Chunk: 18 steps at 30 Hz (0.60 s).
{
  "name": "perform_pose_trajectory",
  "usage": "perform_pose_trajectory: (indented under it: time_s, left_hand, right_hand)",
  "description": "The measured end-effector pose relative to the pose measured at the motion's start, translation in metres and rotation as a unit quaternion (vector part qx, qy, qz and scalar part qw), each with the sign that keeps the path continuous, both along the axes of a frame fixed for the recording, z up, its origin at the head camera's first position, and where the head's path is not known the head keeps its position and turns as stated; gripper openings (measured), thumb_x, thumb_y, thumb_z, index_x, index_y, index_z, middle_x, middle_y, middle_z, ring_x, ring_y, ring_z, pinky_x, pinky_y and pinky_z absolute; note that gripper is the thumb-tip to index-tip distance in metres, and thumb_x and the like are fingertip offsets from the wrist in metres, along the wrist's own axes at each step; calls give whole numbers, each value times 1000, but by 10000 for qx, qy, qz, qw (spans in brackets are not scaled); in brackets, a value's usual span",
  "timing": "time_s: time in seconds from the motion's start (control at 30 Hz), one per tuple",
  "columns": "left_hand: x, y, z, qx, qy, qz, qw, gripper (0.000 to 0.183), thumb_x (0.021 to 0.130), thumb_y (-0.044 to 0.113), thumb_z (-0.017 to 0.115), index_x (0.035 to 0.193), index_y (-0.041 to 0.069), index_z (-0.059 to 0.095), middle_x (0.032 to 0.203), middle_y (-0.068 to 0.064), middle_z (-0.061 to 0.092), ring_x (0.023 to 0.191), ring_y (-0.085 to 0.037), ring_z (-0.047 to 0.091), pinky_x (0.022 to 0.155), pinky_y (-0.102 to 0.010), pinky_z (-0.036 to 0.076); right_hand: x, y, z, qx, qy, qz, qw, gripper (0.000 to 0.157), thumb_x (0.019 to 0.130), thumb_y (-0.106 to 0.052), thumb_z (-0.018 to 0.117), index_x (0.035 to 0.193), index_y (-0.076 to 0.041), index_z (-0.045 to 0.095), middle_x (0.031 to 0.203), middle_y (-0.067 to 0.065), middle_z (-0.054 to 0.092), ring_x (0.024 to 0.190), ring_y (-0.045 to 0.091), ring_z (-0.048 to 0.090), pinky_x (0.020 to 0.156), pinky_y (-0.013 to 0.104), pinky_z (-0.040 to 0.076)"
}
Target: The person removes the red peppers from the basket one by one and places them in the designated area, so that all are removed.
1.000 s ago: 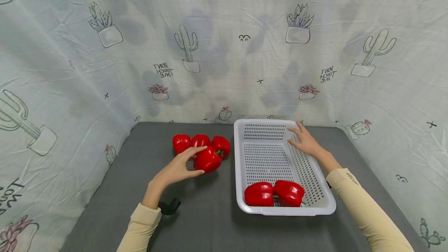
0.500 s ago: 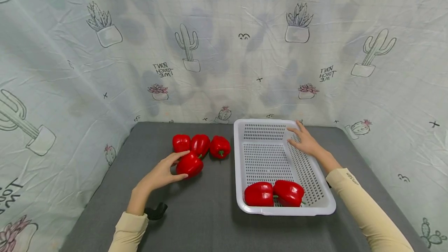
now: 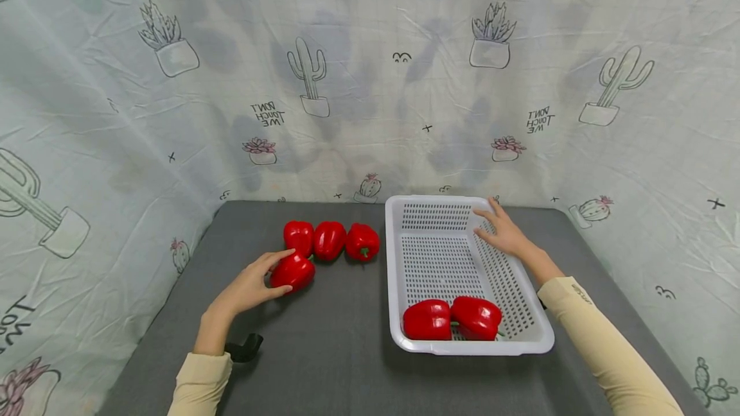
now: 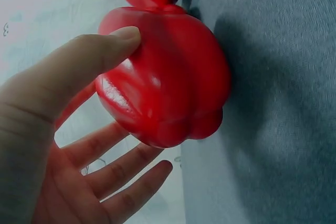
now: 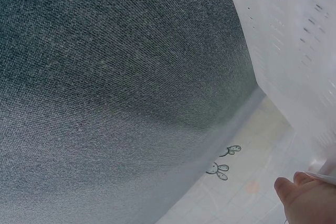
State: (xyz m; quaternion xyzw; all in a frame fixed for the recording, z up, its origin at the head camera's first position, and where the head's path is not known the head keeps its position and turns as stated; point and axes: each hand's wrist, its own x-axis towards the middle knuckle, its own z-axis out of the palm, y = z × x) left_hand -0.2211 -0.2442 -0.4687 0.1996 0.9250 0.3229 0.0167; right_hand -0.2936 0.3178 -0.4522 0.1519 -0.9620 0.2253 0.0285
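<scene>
In the head view my left hand [image 3: 251,283] holds a shiny red bell pepper [image 3: 293,273] at the left of the table, thumb on the near side and fingers on the far side. The left wrist view has the thumb pressed on this bell pepper [image 4: 173,77], with some fingers spread below it and a shadow on the cloth beside it. Three more red bell peppers [image 3: 330,241] lie in a row just behind. My right hand [image 3: 504,234] grips the right rim of a white perforated basket [image 3: 394,275]; its fingers [image 5: 302,192] show outside the wall.
Two red bell peppers [image 3: 426,320] lie at the near end of the basket. Dark grey cloth covers the table [image 3: 324,352]. A pale curtain [image 3: 370,82] printed with cacti encloses the back and sides. A black strap [image 3: 245,348] sticks out by the left wrist.
My left hand has carried its bell pepper to the left and slightly nearer, uncovering the row behind it. The right hand and the basket have stayed in place.
</scene>
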Motion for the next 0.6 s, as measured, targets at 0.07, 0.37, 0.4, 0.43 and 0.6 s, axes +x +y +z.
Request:
perform_pose_trajectory:
  time_s: [0.07, 0.37, 0.4, 0.43, 0.6]
  left_hand:
    - [0, -3, 0, -52, 22, 32, 10000, 69, 77, 28, 75, 138, 20, 42, 125, -10, 49, 106, -27, 50, 81, -46, 51]
    - [0, -13, -4, -233, -125, 212, 9994, 69, 78, 28, 74, 138, 18, 42, 126, -12, 49, 106, -29, 50, 80, -47, 50]
    - [0, -14, -4, -252, -126, 232, 9993, 69, 78, 29, 74, 138, 17, 42, 126, -13, 50, 107, -29, 50, 80, -47, 50]
    - [0, -14, -4, -265, -123, 241, 9993, 69, 78, 29, 74, 138, 17, 42, 125, -13, 50, 106, -29, 50, 80, -47, 50]
    - [-1, -15, -5, -269, -210, 335, 9989, 71, 78, 34, 73, 139, 18, 40, 126, -13, 49, 107, -29, 50, 80, -47, 50]
  right_hand:
    - [-1, 0, 0, 5, 10, -10, 10000, 55, 93, -28, 55, 138, -1, 38, 152, 27, -1, 135, 52, 9, 99, 69, 20]
    - [-1, 0, 1, 28, -27, -60, 10000, 56, 92, -28, 55, 138, -1, 38, 152, 27, -1, 135, 51, 9, 100, 69, 21]
    - [-1, 0, 1, 33, -30, -67, 10000, 56, 92, -28, 55, 138, -1, 38, 151, 27, -1, 135, 51, 9, 100, 69, 21]
    - [-1, 0, 1, 42, -27, -74, 10000, 56, 92, -28, 55, 138, 0, 38, 151, 27, -1, 135, 52, 9, 100, 69, 21]
    - [-1, -1, 1, 44, -20, -63, 10000, 56, 92, -29, 55, 138, 0, 38, 151, 28, 0, 134, 53, 10, 100, 69, 21]
